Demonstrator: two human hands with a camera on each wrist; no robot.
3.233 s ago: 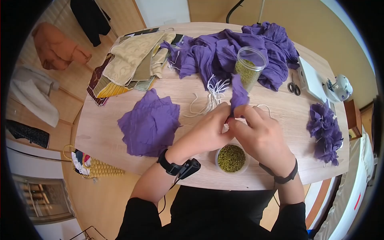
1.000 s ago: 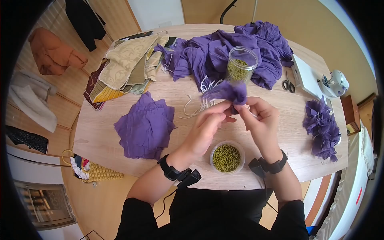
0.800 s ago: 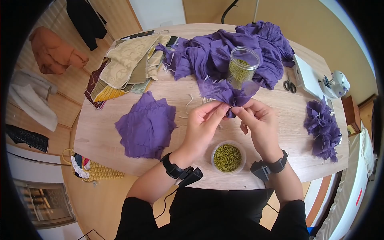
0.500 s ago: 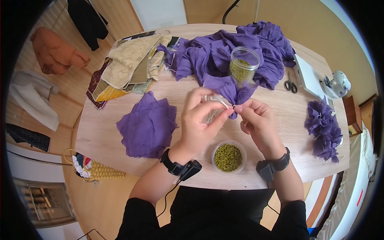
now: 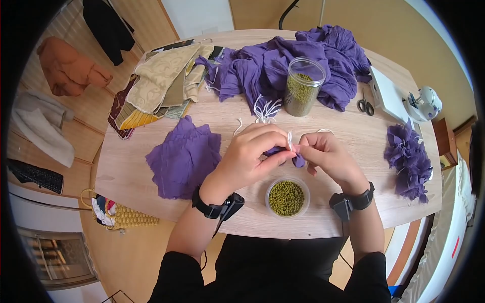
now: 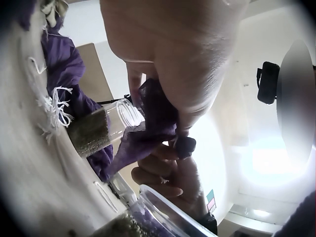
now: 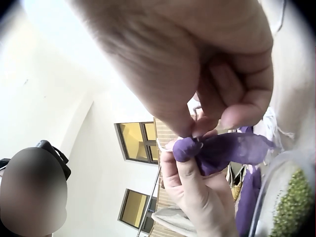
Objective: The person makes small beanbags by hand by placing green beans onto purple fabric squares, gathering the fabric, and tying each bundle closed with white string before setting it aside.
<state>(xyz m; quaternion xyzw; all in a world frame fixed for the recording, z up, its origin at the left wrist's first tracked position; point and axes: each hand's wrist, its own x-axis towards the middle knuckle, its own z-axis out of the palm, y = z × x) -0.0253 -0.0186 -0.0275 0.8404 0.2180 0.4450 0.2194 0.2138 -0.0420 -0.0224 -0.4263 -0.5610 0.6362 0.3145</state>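
Note:
A small purple cloth piece (image 5: 299, 161) is gathered into a rounded knob, seen just below the fingertips. The left hand (image 5: 252, 154) pinches the cloth, with white string (image 5: 289, 140) rising at its fingertips. At the knob's neck, the right hand (image 5: 336, 159) pinches thumb against forefinger; in the right wrist view a bit of string shows between these fingers. Loose cloth (image 7: 232, 150) spreads from the knob (image 7: 186, 149) there. In the left wrist view the cloth (image 6: 153, 116) hangs beside the left hand (image 6: 173, 49).
A tub of green beans (image 5: 287, 198) stands below the hands, a tall bean jar (image 5: 304, 88) behind them. Purple squares (image 5: 184, 159) lie left; a purple ruffled bundle (image 5: 408, 161), scissors (image 5: 365, 105) and small sewing machine (image 5: 427, 103) are right. White strings (image 5: 267, 107) and purple fabric (image 5: 262, 60) lie behind.
The left hand has turned over the cloth, hiding most of its loose part in the head view. Both hands have moved slightly down, and the string now stands up at the fingertips.

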